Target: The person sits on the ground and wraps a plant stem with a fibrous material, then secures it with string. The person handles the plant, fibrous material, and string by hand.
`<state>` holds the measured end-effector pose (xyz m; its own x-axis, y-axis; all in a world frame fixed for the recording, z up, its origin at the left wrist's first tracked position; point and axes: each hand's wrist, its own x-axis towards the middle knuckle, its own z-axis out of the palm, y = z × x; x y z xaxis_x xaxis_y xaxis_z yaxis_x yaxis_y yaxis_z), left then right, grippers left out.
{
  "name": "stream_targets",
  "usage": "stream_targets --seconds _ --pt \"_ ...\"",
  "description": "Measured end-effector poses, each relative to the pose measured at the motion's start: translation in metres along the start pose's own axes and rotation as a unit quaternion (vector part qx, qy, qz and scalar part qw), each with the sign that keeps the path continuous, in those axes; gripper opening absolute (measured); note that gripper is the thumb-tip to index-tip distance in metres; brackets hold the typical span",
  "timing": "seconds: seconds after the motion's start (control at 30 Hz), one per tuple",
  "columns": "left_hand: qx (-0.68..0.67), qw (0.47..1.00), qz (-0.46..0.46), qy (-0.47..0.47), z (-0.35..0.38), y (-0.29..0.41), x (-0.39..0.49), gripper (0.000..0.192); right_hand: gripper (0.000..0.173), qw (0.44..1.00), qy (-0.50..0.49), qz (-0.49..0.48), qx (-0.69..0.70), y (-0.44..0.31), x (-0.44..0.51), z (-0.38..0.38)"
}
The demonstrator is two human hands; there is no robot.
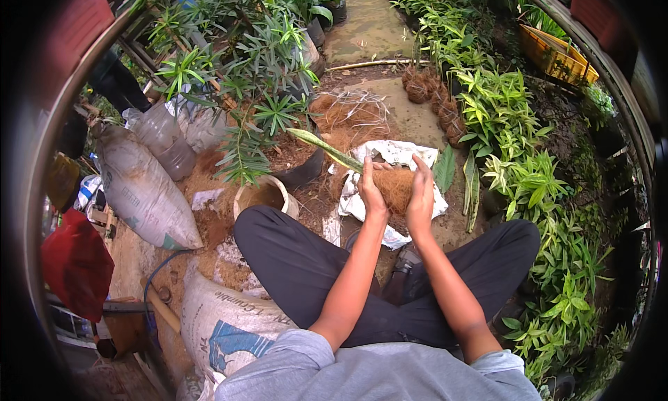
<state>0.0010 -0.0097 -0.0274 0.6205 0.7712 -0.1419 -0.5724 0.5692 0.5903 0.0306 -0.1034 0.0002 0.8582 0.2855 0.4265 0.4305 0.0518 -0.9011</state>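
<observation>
My left hand [373, 191] and my right hand [420, 196] press from both sides on a bundle of brown coconut fibre [395, 188]. A long variegated snake plant leaf [329, 149] sticks out of the bundle towards the upper left. Beneath the bundle lies a torn white plastic sack [352, 197] on the ground. Just beyond it, thin whitish plastic strings [368, 102] rest on a heap of loose coconut fibre [339, 114]. The fingers of both hands point away from me, and the fibre partly hides the left fingers.
A round pot [289, 205] stands by my left knee. Filled sacks [143, 192] and a clear plastic container [166, 140] are at the left. Fibre-wrapped bundles [448, 116] line the right side of the path, beside leafy plants [501, 119]. A yellow crate [558, 56] lies farther right.
</observation>
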Motion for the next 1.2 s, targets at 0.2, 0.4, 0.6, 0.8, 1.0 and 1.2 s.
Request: stream_targets --seconds 0.2,0.4,0.6,0.8,1.0,1.2 --pt "0.064 0.997 -0.042 -0.008 0.014 0.009 -0.009 0.034 0.058 0.967 -0.025 -0.223 -0.123 -0.016 -0.006 -0.004" --pt "0.001 0.992 0.055 -0.112 0.012 -0.011 -0.013 0.033 0.012 0.992 0.045 -0.112 -0.036 -0.029 0.003 -0.008" --pt "0.063 0.988 0.094 -0.108 0.016 -0.018 -0.019 0.026 0.013 0.993 0.057 0.082 0.066 -0.018 0.0 -0.01" --pt "0.145 0.986 0.054 -0.062 0.013 -0.018 -0.016 0.036 0.02 0.994 0.083 0.075 0.019 0.005 0.007 -0.01" --pt "0.072 0.99 0.048 -0.112 0.014 -0.011 -0.009 0.055 0.023 0.99 0.006 0.128 0.061 0.015 0.012 -0.014" --pt "0.061 0.972 0.058 -0.22 0.012 0.001 -0.012 0.035 0.023 0.962 -0.009 0.22 0.162 0.012 0.013 -0.016"
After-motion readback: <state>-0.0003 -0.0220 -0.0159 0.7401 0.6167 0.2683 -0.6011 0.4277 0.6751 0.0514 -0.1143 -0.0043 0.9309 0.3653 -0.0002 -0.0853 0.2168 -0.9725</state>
